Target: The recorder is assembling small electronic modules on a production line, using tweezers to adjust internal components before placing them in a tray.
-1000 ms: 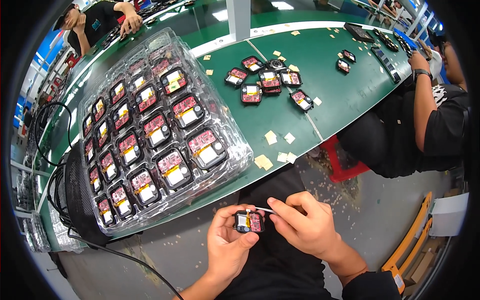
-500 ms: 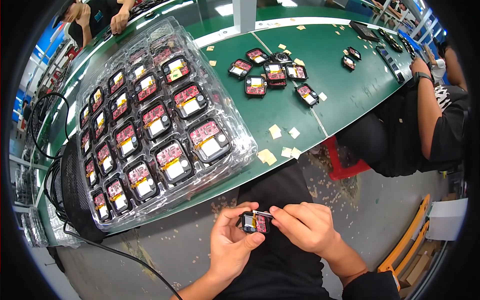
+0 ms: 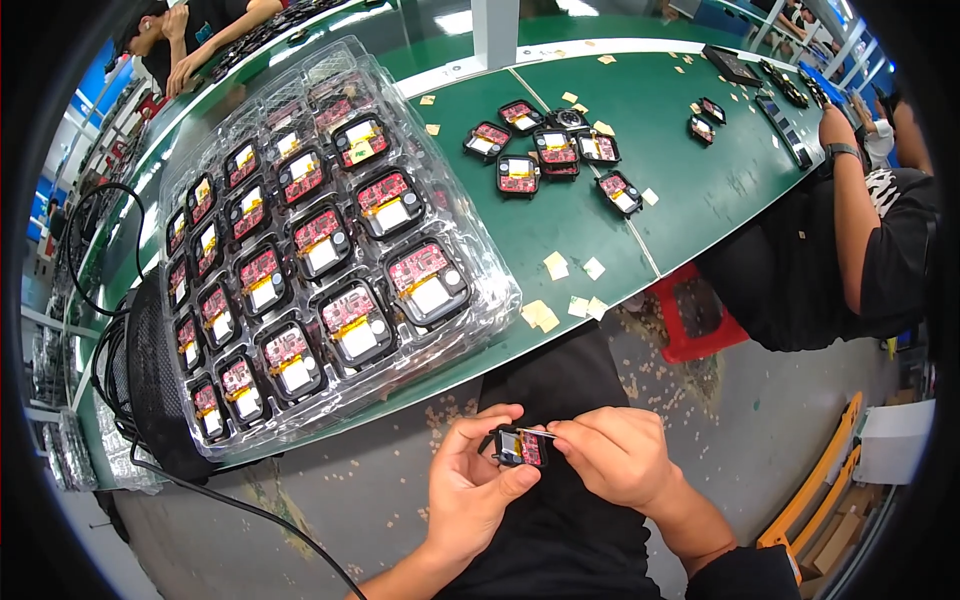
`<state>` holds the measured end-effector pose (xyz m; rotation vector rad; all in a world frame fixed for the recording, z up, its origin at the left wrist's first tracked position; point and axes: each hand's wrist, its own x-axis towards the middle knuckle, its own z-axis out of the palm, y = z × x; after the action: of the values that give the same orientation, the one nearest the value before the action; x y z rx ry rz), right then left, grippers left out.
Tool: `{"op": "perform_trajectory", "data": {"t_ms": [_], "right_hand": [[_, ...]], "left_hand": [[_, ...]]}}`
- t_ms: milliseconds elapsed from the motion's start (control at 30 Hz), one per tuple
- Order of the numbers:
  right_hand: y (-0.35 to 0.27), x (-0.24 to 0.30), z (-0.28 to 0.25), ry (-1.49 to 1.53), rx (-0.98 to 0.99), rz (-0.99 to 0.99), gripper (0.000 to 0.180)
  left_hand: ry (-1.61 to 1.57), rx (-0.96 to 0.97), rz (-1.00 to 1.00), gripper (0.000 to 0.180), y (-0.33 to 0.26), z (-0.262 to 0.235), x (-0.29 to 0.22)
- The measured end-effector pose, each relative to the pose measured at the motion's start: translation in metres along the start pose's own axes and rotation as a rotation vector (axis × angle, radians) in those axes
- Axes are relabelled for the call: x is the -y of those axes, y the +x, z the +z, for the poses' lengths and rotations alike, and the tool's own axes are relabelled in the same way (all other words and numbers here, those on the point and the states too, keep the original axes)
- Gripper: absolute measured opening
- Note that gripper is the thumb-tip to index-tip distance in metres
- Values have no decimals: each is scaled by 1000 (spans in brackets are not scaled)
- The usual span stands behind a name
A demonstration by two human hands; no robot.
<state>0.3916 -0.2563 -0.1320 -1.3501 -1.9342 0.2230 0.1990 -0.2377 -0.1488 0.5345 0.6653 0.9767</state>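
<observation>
Above my lap, my left hand is closed around the edges of a small black watch case. Its open back shows a red circuit board, a silvery battery and yellow tape. My right hand pinches a slim metal tool, perhaps tweezers. The tool's end lies over the upper edge of the case; the exact point of contact is too small to make out. To the left, a clear plastic tray stacked on others holds rows of similar open watch cases.
Several loose watch cases and yellowish paper bits lie on the green table. A black cable hangs at the left. A co-worker sits at right by a red stool; another person is across the table.
The tool in my right hand now looks thinner and more edge-on over the case. Both hands and the case shift slightly right in view. The person across the table has moved an arm.
</observation>
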Motion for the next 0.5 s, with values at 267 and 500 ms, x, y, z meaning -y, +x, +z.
{"op": "perform_trajectory", "data": {"t_ms": [267,500], "right_hand": [[1,-1,-3,-26,-11,-19,21],[-4,1,2,-51,-19,-7,21]], "left_hand": [[41,10,-5,53,0,-2,-1],[37,14,-31,54,0,-2,-2]]}}
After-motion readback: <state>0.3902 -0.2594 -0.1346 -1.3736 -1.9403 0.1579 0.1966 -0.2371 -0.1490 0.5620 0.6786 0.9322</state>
